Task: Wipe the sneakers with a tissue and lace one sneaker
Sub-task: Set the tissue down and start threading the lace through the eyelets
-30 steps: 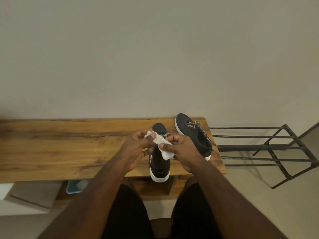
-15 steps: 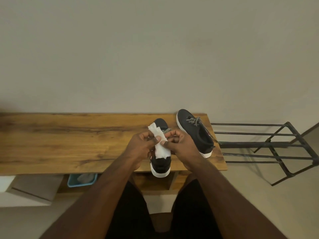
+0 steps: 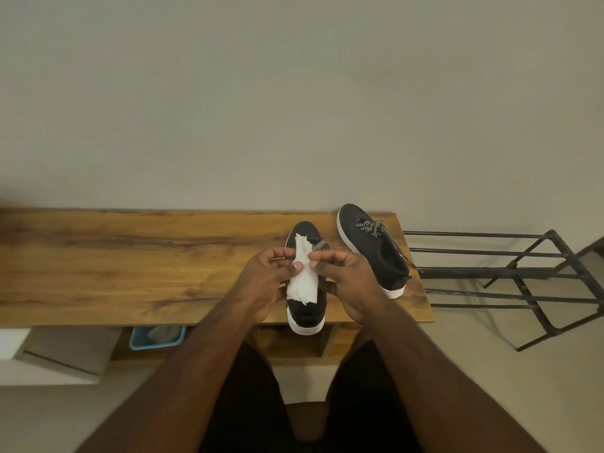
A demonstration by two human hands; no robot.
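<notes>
Head view, hands: you are holding the tissue between both hands at lower centre of the frame; your left hand is pinching its left edge with the thumb on top, your right hand is pinching the right edge with curled fingertips.
Head view, why held so: you are stretching the tissue flat above the near sneaker, probably to fold or spread it before wiping.
Head view, sneakers: the near sneaker is lying toe-away on the wooden surface, its heel overhanging the near edge; the far sneaker is sitting just to the right, angled, apart from the first.
Head view, laces: a patterned lace is showing on the far sneaker, seemingly loose.
Head view, hidden: your hands and the tissue are covering the near sneaker's middle, so its eyelets cannot be judged; only a lace end is peeking out.
Head view, unclear: something is lying in the blue tray under the surface, too dim to name.
</notes>
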